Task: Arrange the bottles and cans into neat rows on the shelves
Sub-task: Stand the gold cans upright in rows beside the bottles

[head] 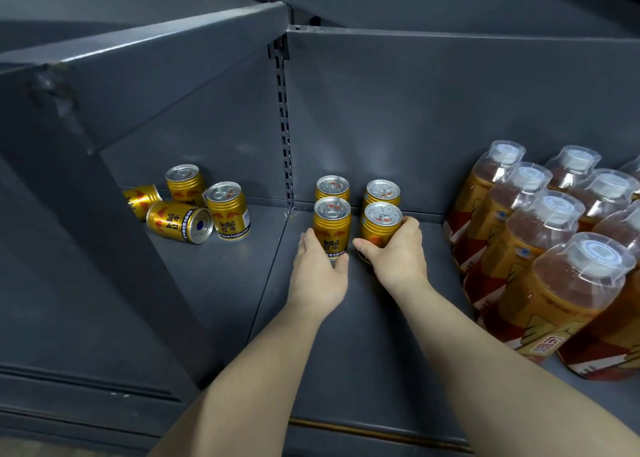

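Counted 8 gold cans (332, 187) on shelf (363, 335): 4 just R of slotted upright (284, 127), all standing, 2x2 block; 4 more L of upright, 2 standing, 2 tipped on sides. Wrapped left hand (318, 276) round front-left can (331, 226) of block, thumb curled under its near side. Clamped right hand (398, 248) on front-right can (379, 224), fingers and thumb curled round it. Spotted 6 capped tea bottles (554, 283) well R of upright, 2 rows, more cut off at frame edge.

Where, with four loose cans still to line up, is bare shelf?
Bare: the strip between the right can, gripped by the right hand, and the tea bottles; the shelf front, nearer than the left can in the left hand. Crowded: jumbled cans in the left bay.
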Demonstrator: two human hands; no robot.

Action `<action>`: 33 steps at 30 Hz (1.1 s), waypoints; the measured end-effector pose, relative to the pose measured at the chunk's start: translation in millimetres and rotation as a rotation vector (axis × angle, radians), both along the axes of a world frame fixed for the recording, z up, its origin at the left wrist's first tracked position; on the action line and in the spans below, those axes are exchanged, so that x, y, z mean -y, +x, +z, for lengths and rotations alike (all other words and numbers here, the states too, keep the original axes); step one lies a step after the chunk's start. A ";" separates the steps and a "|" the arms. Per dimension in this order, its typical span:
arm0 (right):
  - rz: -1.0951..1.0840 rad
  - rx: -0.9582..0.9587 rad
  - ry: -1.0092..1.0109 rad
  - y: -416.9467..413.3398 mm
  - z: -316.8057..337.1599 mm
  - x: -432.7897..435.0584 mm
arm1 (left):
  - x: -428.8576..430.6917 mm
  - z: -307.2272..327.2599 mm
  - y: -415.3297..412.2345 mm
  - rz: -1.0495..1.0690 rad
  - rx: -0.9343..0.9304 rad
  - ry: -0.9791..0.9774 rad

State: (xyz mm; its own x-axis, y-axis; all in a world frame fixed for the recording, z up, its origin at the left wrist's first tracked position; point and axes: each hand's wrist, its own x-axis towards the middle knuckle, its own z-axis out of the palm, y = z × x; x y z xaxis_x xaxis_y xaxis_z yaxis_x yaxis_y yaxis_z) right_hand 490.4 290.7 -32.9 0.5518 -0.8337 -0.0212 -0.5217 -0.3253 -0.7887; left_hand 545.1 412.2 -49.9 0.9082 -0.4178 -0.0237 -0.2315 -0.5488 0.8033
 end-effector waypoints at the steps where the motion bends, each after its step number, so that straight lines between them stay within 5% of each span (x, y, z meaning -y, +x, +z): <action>1: 0.012 -0.003 0.002 -2.0 -0.5 0.1 | -0.9 1.0 -0.7 -0.003 0.003 0.005; 14: 0.275 -0.347 -0.232 -74.5 6.0 -16.9 | -18.0 18.1 -51.7 -0.194 0.210 0.333; 33: 0.375 -0.473 -0.378 -160.3 14.9 -90.2 | -94.7 28.6 -131.9 -0.391 0.387 0.511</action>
State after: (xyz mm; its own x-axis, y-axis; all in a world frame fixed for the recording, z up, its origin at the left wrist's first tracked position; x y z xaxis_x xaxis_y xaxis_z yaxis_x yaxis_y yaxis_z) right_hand 330.2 380.8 -18.0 0.8061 -0.5868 -0.0763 -0.5794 -0.7565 -0.3034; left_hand 413.1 506.9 -21.3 0.6787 -0.7344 -0.0106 -0.7002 -0.6513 0.2924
